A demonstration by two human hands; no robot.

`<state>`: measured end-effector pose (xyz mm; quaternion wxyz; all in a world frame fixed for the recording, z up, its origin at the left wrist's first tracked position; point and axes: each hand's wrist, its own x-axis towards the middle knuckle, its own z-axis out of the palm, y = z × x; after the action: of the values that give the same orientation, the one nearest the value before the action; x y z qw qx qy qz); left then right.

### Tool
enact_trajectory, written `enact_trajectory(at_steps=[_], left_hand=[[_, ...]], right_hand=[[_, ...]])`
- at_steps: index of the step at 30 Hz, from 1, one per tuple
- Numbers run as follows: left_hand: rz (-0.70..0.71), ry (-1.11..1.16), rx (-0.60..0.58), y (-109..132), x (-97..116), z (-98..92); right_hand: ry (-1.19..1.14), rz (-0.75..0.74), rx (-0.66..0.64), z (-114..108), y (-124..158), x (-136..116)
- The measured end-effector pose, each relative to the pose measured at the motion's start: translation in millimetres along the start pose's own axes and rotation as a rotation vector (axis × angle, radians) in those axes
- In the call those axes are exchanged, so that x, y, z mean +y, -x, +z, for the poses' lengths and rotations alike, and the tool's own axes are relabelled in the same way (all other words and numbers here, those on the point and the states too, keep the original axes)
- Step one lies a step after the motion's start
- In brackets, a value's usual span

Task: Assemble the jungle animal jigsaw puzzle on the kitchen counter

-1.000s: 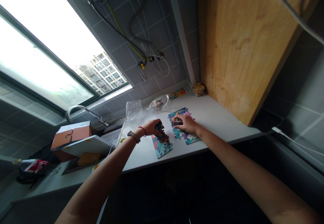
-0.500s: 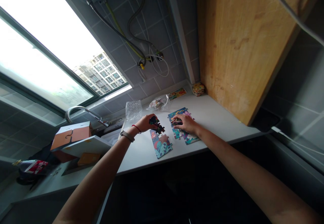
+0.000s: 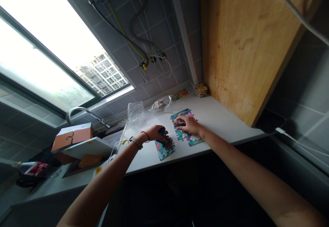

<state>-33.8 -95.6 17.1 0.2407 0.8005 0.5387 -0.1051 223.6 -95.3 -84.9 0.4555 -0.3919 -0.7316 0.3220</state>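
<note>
My left hand (image 3: 156, 133) is closed on dark jigsaw puzzle pieces (image 3: 166, 138), over a joined puzzle section (image 3: 163, 152) in teal and pink. The pieces cover part of that section; whether they touch it I cannot tell. My right hand (image 3: 189, 125) grips a small stack of puzzle pieces (image 3: 179, 123), its fingers wrapped round the edges. Beneath that hand lies a larger joined puzzle section (image 3: 181, 113) in blue, teal and purple, partly hidden by the hand and stack.
Behind the puzzle are a clear plastic bag (image 3: 162, 104) with pieces inside, a flattened clear wrapper (image 3: 136, 111), a colourful picture card (image 3: 180, 95) and a stack of pieces (image 3: 201, 90) by the wooden board (image 3: 239, 49). A box (image 3: 73, 139) and a faucet (image 3: 86, 110) stand left.
My left hand has moved right and toward me with its dark pieces, now over the left puzzle section. My right hand has stayed about where it was.
</note>
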Motion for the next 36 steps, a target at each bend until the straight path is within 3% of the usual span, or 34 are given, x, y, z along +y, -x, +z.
enact_trajectory(at_steps=[16, 24, 36], left_hand=[[-0.051, -0.006, -0.037, -1, 13, 9.2], [-0.057, -0.11, 0.011, 6, 26, 22.5], [-0.018, -0.086, 0.029, 5, 24, 19.2]], right_hand=[[0.004, 0.0, -0.002, 0, 0, -1], [0.01, 0.001, 0.006, 1, 0, -1], [0.015, 0.01, -0.001, 0, 0, -3]])
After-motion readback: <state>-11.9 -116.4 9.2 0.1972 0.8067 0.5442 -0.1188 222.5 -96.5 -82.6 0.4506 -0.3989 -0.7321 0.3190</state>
